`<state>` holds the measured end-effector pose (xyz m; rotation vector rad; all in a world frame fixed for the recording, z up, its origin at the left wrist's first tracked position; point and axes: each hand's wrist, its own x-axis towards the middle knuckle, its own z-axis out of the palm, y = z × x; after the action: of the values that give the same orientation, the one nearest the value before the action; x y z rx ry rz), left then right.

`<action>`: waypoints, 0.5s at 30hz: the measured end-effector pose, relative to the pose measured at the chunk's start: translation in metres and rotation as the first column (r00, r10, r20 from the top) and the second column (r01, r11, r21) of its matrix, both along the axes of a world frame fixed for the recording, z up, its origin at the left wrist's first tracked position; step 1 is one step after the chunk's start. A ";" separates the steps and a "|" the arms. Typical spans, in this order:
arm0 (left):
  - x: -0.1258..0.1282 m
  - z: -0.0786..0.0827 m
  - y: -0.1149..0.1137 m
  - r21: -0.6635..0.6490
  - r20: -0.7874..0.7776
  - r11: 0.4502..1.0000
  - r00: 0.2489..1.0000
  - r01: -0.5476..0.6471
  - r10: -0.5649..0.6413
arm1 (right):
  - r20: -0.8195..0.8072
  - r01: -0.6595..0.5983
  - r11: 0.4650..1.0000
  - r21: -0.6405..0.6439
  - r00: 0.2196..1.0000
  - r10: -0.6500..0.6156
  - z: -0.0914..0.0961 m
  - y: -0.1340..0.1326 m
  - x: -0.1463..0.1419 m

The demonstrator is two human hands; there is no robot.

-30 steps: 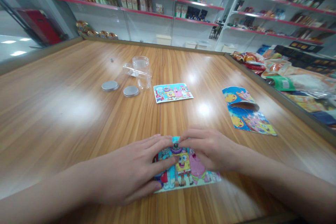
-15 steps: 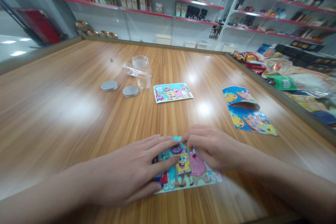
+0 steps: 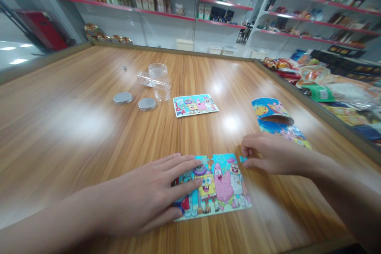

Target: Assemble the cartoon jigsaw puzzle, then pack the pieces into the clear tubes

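Note:
A cartoon jigsaw puzzle (image 3: 223, 182) lies in front of me on the wooden table (image 3: 89, 166), with a small gap in its upper edge. My left hand (image 3: 157, 190) rests flat across its left part, fingers stretched out, covering that side. To the right of the puzzle, my right hand (image 3: 264, 152) is closed in a pinch on a small light-blue puzzle piece (image 3: 243, 159), low over the table. Farther back lies a picture card (image 3: 196, 105) with the same cartoon scene.
Two silver lids (image 3: 147, 104) and clear plastic jars (image 3: 159, 79) stand at the back left. A folded blue cartoon sheet (image 3: 272, 108) lies at the right, beyond my right hand. Packaged goods (image 3: 321, 91) line the table's right side; stocked shelves (image 3: 166, 14) stand behind.
My right hand has moved right, off the puzzle's upper edge, with a small light-blue piece at its fingertips. The gap in that edge now shows. My left hand has stayed in place.

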<state>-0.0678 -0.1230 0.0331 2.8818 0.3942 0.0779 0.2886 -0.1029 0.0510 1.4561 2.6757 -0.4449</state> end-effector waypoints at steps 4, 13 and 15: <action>-0.001 -0.001 0.000 -0.016 0.021 1.000 1.000 -0.008 0.008 | -0.045 -0.008 0.998 -0.068 0.999 0.005 0.002 -0.004 -0.017; 0.000 0.000 0.001 -0.033 0.068 0.999 0.997 -0.020 0.022 | -0.242 0.058 0.997 0.052 0.969 -0.044 -0.008 -0.005 -0.023; 0.000 0.001 0.000 -0.029 0.067 0.999 0.997 -0.020 0.022 | -0.363 0.079 0.983 0.164 0.932 -0.015 -0.013 -0.007 -0.033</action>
<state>-0.0676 -0.1227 0.0340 2.8389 0.4101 0.1716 0.2555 -0.1096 0.0379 1.6301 3.0390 -0.5395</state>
